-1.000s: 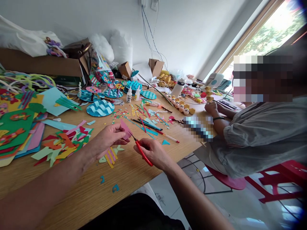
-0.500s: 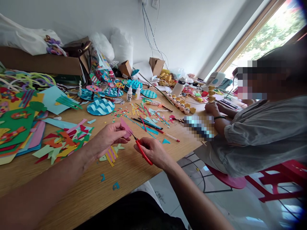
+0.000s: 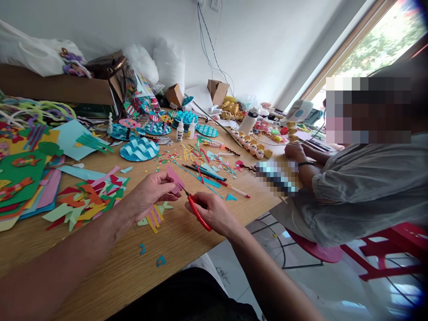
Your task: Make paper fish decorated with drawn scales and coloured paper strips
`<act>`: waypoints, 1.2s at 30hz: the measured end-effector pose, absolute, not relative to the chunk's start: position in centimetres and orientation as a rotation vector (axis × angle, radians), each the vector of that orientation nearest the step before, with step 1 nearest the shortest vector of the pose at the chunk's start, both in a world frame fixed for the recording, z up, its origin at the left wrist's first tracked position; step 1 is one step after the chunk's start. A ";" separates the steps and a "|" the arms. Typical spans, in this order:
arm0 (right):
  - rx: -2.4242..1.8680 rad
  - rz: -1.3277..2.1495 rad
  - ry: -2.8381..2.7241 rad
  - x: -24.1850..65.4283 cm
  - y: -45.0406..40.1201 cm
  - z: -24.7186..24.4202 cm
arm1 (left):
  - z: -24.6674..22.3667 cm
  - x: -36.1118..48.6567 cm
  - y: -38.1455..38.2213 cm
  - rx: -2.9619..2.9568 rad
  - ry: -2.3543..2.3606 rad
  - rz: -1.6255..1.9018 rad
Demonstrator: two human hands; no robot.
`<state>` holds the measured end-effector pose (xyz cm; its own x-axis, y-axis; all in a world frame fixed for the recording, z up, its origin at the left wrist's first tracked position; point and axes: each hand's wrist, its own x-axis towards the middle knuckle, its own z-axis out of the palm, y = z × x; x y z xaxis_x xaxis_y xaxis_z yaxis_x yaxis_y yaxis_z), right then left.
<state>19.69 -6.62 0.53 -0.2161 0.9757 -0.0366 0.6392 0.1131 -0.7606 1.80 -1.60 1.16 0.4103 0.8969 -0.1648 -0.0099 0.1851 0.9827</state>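
Note:
Between the thumb and fingers of my left hand is a small piece of pink paper, held up above the table. My right hand grips red-handled scissors, whose dark blades meet the lower right edge of the paper. How far apart the blades are is too small to make out. Under my left hand lie yellow and pink paper strips and a pale green fish-like cutout. Two small blue paper bits rest nearer the table's front edge.
Colourful paper scraps and stacked coloured sheets cover the left. Beyond my hands are a blue wavy paper disc, glue bottles and pens. A person in a grey top sits at the right by a red stool.
Both hands keep nearly the same pose, with the scissors still at the pink paper. The view has shifted very slightly, and the person at the right has moved their head a little.

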 end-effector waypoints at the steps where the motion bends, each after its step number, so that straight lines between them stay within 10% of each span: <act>1: -1.566 0.914 -1.911 19.7 -6.6 0.5 | 1.1 1.8 -1.6 1.213 0.945 0.795; 36: -1.555 0.825 -1.962 20.2 -6.7 -0.5 | 1.0 2.1 -1.5 1.180 0.979 0.734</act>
<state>20.22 -6.67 -0.48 -0.2224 0.9749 0.0146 0.6717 0.1640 -0.7224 2.14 -1.53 0.97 0.4150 0.8794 -0.2332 0.0235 0.2458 0.9690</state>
